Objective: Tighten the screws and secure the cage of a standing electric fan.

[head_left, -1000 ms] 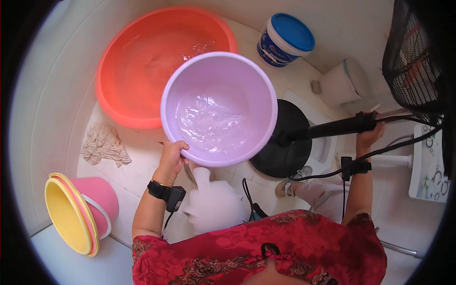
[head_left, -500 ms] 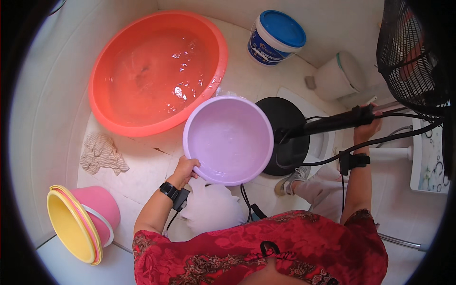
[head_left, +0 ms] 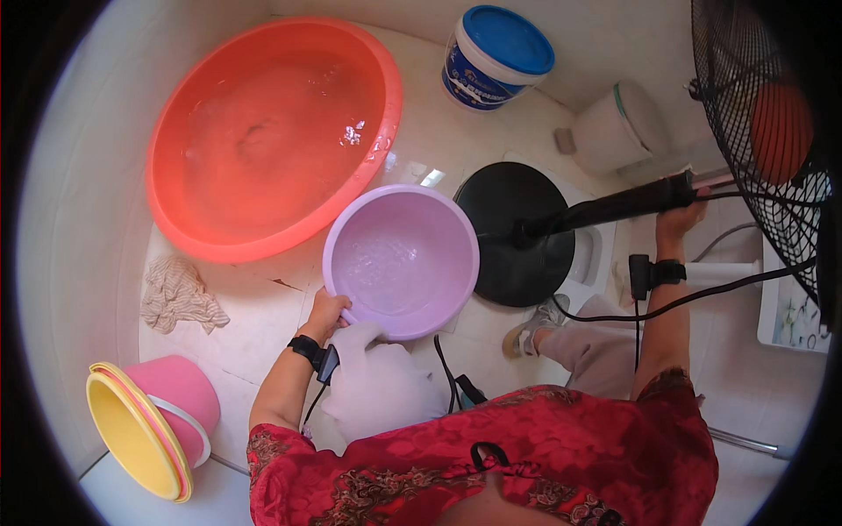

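Note:
A light purple basin [head_left: 452, 226] sits low in front of me, with shiny ripples like shallow water inside. My left hand [head_left: 328, 312] is closed on its near-left rim, thumb over the edge. At the right my right hand [head_left: 683, 217] wraps around the pole [head_left: 614, 211] of a black pedestal fan; some fingers are hidden behind it. The fan's round black base [head_left: 516, 263] lies just right of the basin, and its mesh grille [head_left: 732, 96] leans in at the upper right. Past the basin stands a large orange tub [head_left: 167, 217] of water.
A striped rag [head_left: 180, 296] lies on the floor at left, near a tilted pink bucket [head_left: 189, 386] with a yellow basin [head_left: 123, 434]. A blue-lidded pail [head_left: 504, 44] and a whitish bin [head_left: 614, 131] stand farther off. A black cable [head_left: 684, 300] sags from the fan across the right side.
The fan has shifted and turned: its base shows more fully beside the basin, and its grille hangs lower with an orange centre visible. Ripples now show in the purple basin. Both hands keep their grips.

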The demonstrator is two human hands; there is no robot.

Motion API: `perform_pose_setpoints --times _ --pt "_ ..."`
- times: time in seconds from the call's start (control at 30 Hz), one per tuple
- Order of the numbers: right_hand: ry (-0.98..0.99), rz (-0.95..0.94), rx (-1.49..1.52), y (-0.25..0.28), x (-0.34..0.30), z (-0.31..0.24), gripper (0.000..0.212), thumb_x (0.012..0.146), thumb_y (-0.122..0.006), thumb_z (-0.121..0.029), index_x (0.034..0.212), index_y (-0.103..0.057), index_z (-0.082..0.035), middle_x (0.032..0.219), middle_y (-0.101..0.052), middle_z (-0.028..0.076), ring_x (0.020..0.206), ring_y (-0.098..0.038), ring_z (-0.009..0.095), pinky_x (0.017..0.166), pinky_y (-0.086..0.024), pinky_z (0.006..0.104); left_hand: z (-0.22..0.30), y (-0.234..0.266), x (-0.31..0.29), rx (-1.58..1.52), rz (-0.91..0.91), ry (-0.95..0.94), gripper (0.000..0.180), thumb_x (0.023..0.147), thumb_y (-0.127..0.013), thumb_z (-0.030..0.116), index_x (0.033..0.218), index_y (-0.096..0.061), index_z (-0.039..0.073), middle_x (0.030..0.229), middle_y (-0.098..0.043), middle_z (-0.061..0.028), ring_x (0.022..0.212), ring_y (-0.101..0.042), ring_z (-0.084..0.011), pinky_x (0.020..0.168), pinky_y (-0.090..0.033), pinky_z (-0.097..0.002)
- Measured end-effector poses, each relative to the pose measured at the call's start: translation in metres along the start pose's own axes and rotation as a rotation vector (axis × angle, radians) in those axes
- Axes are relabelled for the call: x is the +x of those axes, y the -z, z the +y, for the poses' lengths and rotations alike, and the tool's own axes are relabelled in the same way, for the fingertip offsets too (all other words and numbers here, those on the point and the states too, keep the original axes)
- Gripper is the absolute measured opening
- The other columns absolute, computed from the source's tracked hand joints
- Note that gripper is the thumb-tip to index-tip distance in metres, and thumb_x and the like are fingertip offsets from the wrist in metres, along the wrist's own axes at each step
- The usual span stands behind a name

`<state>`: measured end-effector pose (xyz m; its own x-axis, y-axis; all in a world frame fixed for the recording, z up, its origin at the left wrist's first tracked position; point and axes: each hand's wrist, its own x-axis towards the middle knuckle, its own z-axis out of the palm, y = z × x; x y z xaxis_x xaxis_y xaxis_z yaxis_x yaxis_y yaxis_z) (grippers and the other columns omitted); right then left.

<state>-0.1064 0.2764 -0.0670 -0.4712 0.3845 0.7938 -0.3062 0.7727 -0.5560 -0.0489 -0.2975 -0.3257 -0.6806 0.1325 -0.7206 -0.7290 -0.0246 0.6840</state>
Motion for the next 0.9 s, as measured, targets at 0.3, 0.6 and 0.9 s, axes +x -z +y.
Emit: perform_pose_setpoints --times 0.3,0.6,0.9 --pt "0.152 0.112 -0.287 -0.024 0.006 0.008 0.044 0.089 -0.039 -0.036 0.108 -0.043 0.003 0.099 -0.054 0.016 0.087 -0.057 0.026 0.077 -0.05 0.0359 -0.039 -0.001 0.008 -0.018 -0.026 0.04 0.027 0.063 -0.054 -0.001 0.088 -0.051 -0.008 0.065 -0.055 -0.0129 0.036 -0.05 -0.0203 0.027 -0.041 -0.0279" --pt "-0.347 0.372 0.029 -0.055 0.028 0.031 0.036 0.088 -0.039 -0.032 0.106 -0.045 0.0 0.097 -0.055 0.017 0.086 -0.057 0.028 0.076 -0.05 0.0404 -0.038 -0.006 0.016 -0.011 -0.045 0.059 0.024 0.064 -0.053 0.001 0.087 -0.052 -0.008 0.066 -0.055 -0.0135 0.039 -0.051 -0.0216 0.029 -0.042 -0.0287" --pt "-0.816 0.315 0.702 -0.099 0.045 0.026 0.038 0.086 -0.034 -0.043 0.087 -0.05 -0.008 0.07 -0.055 0.01 0.061 -0.056 0.028 0.059 -0.049 0.0419 -0.047 0.0 0.021 -0.065 -0.083 0.069 0.031 0.066 -0.054 0.002 0.095 -0.051 -0.008 0.072 -0.056 -0.014 0.047 -0.055 -0.0225 0.033 -0.044 -0.0285"
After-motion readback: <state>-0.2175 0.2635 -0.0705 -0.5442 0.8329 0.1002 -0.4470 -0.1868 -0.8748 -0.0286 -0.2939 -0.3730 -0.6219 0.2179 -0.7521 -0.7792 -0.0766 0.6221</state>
